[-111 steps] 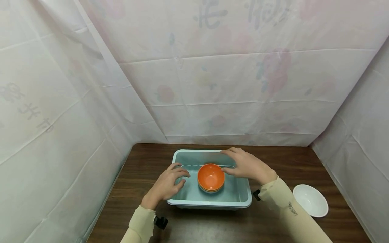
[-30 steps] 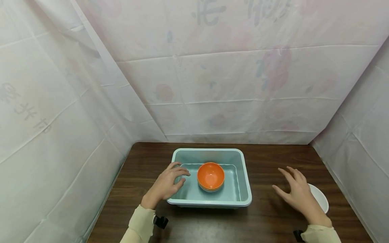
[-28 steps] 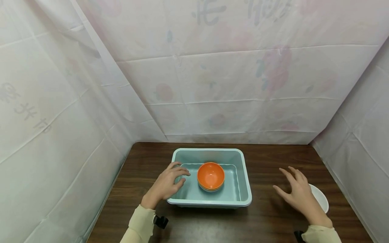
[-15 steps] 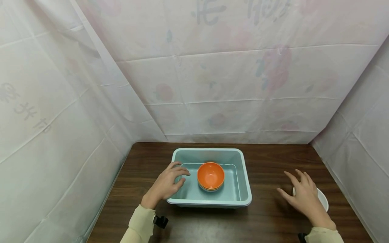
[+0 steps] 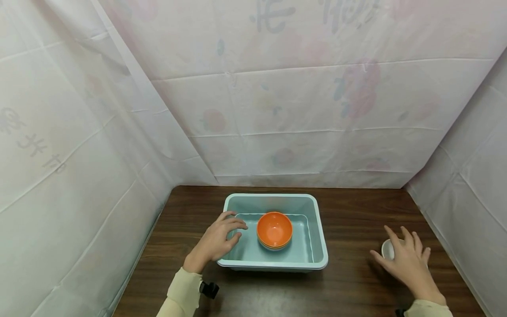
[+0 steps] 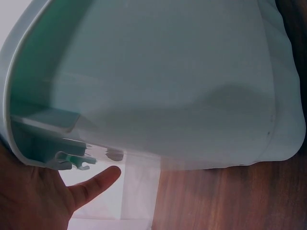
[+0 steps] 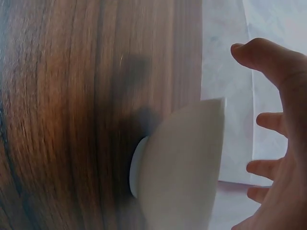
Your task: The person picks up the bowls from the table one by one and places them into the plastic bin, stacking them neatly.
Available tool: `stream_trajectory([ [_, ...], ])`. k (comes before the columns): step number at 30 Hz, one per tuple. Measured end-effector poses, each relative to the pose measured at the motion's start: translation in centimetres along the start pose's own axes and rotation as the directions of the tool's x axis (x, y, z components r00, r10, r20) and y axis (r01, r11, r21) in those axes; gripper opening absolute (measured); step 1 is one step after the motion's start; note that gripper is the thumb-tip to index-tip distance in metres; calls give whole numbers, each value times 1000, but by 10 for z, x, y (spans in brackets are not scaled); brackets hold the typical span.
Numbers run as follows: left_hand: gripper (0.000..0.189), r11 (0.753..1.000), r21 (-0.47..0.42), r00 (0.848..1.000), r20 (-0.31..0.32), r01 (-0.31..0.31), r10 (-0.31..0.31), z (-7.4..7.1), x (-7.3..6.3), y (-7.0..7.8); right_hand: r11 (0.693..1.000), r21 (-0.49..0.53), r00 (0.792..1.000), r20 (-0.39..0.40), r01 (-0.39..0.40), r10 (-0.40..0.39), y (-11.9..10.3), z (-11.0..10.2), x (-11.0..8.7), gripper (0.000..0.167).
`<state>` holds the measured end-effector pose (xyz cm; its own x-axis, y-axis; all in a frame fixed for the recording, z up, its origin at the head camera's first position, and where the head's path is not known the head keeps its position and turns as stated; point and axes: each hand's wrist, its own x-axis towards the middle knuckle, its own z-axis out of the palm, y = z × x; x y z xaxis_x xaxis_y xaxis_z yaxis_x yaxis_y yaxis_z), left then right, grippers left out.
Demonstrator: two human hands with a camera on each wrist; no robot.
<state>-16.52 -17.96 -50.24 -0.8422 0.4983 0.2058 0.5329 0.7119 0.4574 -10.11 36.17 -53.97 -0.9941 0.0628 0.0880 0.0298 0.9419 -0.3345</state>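
Note:
My right hand (image 5: 409, 266) is over the white bowl (image 5: 387, 250) at the right of the table, fingers spread and slightly bent, covering most of it in the head view. The right wrist view shows the bowl (image 7: 180, 165) upright on its foot, with a gap between its rim and the fingers. My left hand (image 5: 214, 241) is at the left rim of a pale blue-green plastic tub (image 5: 273, 266), relaxed fingers reaching over its inside. Whether it touches the rim I cannot tell. In the tub sits an orange bowl (image 5: 274, 229), nested on others whose edges show beneath it.
The dark wood table (image 5: 348, 246) carries the tub at its middle. White printed sheets (image 5: 313, 132) hang behind it and along both sides. The table's right edge runs close beyond the white bowl.
From beside the orange bowl in the tub, my right hand has moved right to the white bowl, lately shifting further over it. Left hand, tub and stacked bowls have stayed put.

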Motion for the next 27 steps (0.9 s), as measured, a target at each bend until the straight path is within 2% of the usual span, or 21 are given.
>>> stream_trajectory([
  [6,21,1000,-1,1000,-6,-12,12,1,0,-1,999,2,996,77,-50,49,8,-2,3,114],
  [10,20,1000,-1,1000,-13,-13,13,1,0,-1,997,13,990,121,-74,72,12,-3,3,121],
  [27,20,1000,15,1000,-15,-15,15,3,-1,-2,988,-1,958,245,-154,150,24,-3,6,120],
])
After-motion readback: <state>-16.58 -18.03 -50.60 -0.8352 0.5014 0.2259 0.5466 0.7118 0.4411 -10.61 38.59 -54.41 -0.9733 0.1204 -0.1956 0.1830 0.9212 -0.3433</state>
